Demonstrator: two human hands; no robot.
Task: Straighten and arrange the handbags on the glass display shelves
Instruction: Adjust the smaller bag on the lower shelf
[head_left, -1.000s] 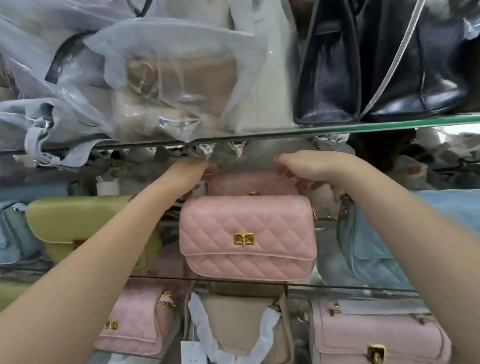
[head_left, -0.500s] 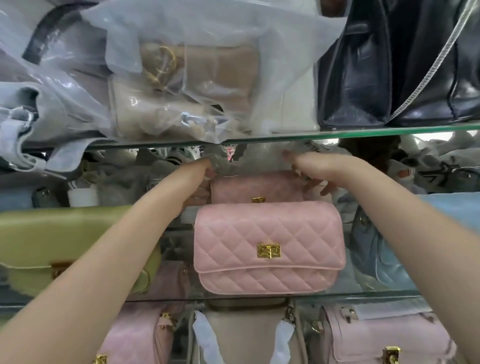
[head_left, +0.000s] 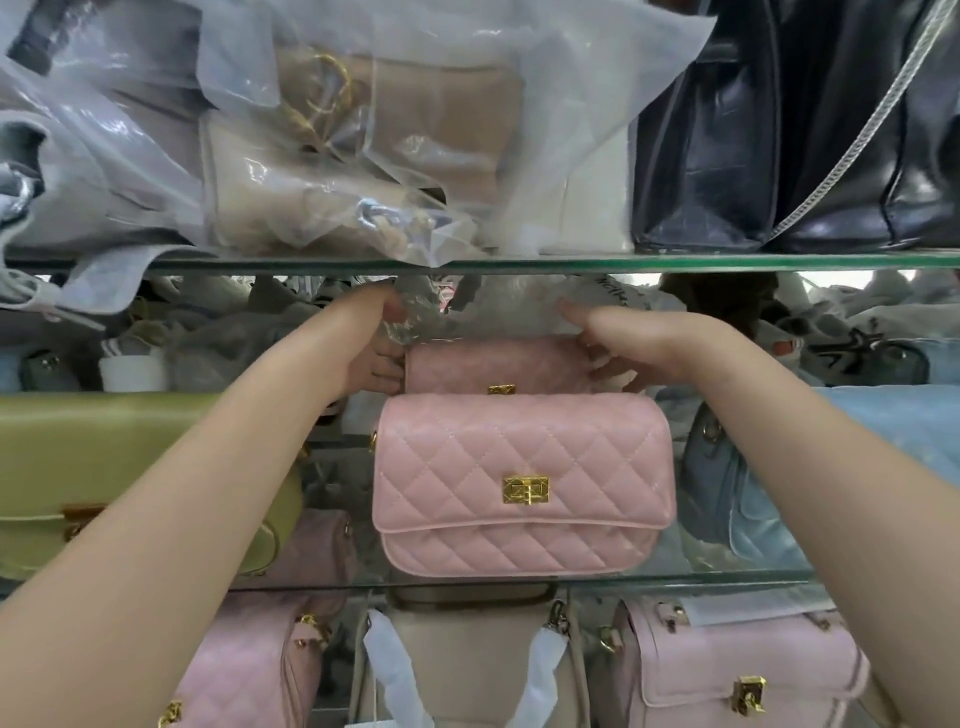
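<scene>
A pink quilted handbag with a gold clasp stands upright at the front of the middle glass shelf. Behind it stands a second pink bag, partly wrapped in clear plastic. My left hand grips that rear bag's left end and its plastic. My right hand curls over its right end, fingers bent round the top corner. The rear bag's lower part is hidden by the front one.
An olive-green bag sits left on the same shelf, a light blue bag right. The upper glass shelf carries plastic-wrapped beige bags and black bags. Below are pink bags and a beige bag.
The view has drifted left and up, so the bags sit further right and lower in frame. Both hands stay on the rear pink bag, which stands a little lower behind the front one.
</scene>
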